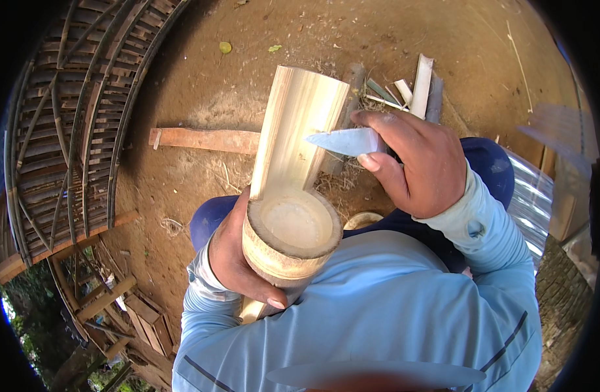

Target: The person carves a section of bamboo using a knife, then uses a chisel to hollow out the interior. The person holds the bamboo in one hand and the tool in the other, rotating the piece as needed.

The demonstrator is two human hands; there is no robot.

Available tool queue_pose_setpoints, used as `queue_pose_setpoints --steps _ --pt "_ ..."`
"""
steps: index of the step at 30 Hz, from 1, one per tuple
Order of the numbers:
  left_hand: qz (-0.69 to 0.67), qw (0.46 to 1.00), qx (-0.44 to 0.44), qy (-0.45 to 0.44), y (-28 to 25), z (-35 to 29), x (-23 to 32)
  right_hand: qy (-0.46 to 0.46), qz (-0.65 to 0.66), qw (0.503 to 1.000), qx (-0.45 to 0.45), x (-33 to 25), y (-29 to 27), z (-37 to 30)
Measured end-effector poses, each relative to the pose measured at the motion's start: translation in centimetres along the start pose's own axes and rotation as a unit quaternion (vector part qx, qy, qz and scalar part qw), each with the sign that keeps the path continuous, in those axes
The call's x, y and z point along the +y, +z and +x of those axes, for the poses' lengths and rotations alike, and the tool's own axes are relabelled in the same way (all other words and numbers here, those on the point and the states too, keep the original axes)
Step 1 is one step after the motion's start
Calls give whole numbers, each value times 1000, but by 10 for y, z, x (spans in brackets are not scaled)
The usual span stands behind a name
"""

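Left hand (238, 258): wrapped tight round the bamboo tube (290, 238) (cut end up, by the knees)
Right hand (421, 163): closed on the knife (344, 141), blade at the split edge
Danger: the blade could slip and cut the near fingers

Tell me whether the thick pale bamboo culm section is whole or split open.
Split open: beyond the round node end, the thick pale bamboo culm section shows its hollow inner face as an open trough. The left hand grips it.

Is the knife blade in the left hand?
No, the right hand grips the knife; the left hand wraps the bamboo piece.
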State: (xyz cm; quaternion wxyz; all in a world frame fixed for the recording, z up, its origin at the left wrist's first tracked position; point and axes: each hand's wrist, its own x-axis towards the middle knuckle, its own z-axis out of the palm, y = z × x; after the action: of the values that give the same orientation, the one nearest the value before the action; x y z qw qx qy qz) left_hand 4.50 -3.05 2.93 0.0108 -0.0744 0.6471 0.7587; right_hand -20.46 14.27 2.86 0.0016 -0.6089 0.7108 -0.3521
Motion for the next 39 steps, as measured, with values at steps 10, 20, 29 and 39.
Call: queue_pose_setpoints --steps 10,20,29,39 --pt "-74 997 8 -24 4 -1 -1 130 -64 987 72 40 -20 25" --pt "-35 999 1 8 3 -2 -2 25 27 999 0 -14 -3 -8" --pt "-9 1000 16 -6 3 -3 3 35 -15 999 -6 -16 -1 -7" --pt "-4 1000 13 -11 1 -4 -1 7 -37 999 24 -10 -2 -2"
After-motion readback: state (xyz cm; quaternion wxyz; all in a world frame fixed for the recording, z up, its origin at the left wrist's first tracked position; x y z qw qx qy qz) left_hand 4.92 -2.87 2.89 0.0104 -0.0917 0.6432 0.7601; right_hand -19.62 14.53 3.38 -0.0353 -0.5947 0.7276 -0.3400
